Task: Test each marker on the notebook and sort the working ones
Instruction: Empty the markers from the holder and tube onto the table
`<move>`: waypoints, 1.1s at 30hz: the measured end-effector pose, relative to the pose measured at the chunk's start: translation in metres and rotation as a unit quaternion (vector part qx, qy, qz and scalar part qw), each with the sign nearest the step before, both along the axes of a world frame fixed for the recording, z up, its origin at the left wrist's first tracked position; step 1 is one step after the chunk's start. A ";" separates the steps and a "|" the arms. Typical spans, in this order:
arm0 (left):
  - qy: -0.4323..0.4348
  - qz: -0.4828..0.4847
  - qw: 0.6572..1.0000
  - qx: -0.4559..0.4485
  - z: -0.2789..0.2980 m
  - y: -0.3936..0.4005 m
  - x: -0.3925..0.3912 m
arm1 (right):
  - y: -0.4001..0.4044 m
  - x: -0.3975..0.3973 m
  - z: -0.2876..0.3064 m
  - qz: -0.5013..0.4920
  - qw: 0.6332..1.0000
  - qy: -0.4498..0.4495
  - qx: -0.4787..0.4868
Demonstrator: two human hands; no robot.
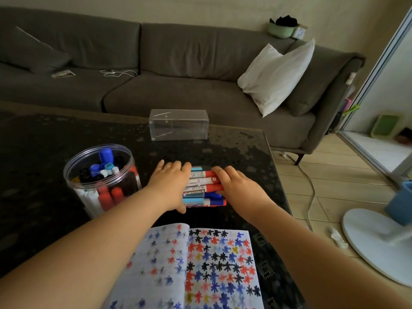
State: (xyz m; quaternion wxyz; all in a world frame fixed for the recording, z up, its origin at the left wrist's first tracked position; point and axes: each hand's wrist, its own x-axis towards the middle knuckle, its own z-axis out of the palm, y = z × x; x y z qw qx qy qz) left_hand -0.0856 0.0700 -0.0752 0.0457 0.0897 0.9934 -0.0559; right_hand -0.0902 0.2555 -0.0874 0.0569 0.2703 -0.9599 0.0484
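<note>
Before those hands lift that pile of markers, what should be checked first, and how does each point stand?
1. Both hands bracket the row of red and blue markers: left hand and right hand at opposite ends: ok.
2. Firm grip under the pile: cannot tell.
3. Clear rectangular plastic box standing beyond the pile: ok.
4. Box open on top: cannot tell.
5. Round clear plastic jar holding more markers, beside the left hand, upright: ok.
6. Open notebook with coloured test marks apart from the pile: ok.

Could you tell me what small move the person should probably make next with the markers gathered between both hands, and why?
Probably lift the pile of markers, pressed between the left hand and right hand, toward the clear box beyond it, since that box looks empty.
</note>
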 end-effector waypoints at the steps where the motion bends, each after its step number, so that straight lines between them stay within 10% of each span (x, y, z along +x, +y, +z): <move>1: -0.002 0.001 1.000 0.003 0.000 0.000 0.000 | 0.000 -0.001 0.001 -0.006 0.998 -0.034 -0.043; 5: -0.006 -0.001 1.000 0.006 0.000 -0.002 0.002 | 0.009 -0.002 -0.001 -0.043 0.938 -0.181 -0.293; 9: -0.009 0.001 1.000 0.030 0.000 -0.002 0.003 | 0.008 0.009 -0.008 -0.136 0.745 -0.336 -0.560; 16: 0.003 0.003 0.999 0.044 -0.005 -0.004 0.003 | 0.011 0.008 -0.009 -0.195 0.712 -0.309 -0.599; 25: 0.030 0.009 0.999 0.030 -0.007 0.000 0.002 | 0.050 0.003 -0.004 -0.259 0.496 -0.315 -0.767; 33: 0.070 0.076 0.994 0.047 0.000 -0.005 0.008 | 0.060 0.004 -0.016 -0.430 0.589 -0.230 -0.645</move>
